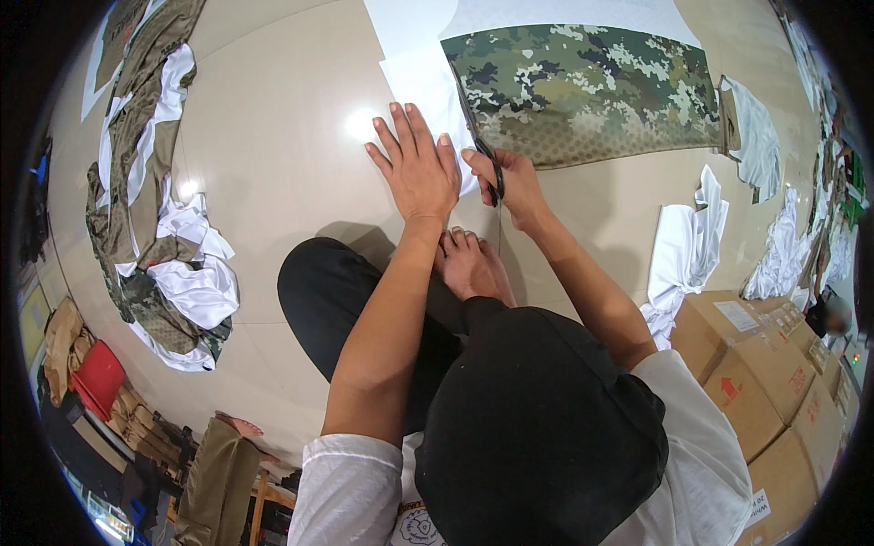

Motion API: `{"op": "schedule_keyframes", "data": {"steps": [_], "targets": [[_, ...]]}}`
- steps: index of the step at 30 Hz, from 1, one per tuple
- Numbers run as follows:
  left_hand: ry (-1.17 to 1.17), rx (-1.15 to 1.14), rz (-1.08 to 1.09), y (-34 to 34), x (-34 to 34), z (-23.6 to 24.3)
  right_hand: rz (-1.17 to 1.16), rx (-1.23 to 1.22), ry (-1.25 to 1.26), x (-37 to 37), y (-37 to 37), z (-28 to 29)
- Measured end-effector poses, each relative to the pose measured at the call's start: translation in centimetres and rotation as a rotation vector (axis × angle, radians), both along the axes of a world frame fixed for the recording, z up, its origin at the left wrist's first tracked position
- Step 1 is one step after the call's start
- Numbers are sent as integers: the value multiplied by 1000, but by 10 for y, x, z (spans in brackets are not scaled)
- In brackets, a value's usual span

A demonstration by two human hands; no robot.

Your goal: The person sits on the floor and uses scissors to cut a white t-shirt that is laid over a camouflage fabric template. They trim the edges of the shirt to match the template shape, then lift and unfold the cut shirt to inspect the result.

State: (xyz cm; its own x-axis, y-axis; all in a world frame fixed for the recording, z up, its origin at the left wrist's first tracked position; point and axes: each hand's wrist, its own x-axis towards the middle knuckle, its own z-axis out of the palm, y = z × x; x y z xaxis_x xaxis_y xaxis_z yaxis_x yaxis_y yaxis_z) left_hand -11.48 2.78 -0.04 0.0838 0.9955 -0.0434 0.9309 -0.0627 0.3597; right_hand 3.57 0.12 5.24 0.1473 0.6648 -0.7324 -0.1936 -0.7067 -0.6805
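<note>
Upper centre: right hand (517, 187) grips black scissors (497, 171) beside camouflage fabric (583, 96); left hand (421, 177), fingers spread, should press flat, clear of blades (472, 121).

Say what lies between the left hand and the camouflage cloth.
In the head view, white material and the scissors, held by the right hand, lie between left hand and camouflage cloth.

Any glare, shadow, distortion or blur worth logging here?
Head view: bright glare on the tile floor by the left hand's fingertips; head view: soft shadow beside the right forearm; head view: cardboard boxes lean near the black fisheye rim; head view: both hands look reasonably sharp.
</note>
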Motion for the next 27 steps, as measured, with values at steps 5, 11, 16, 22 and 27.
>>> {"op": "schedule_keyframes", "data": {"steps": [5,11,16,22,27], "targets": [[4,-14,0,0,0,1,-24,11,29,-1,5,-2],[9,-22,-2,1,-1,1,-32,32,51,-2,3,-2],[2,-22,-1,1,0,1,-4,15,13,-1,5,-3],[13,-6,2,1,0,0,15,15,33,-1,28,5],[11,1,-7,1,1,1,-10,25,30,-2,35,-2]]}}
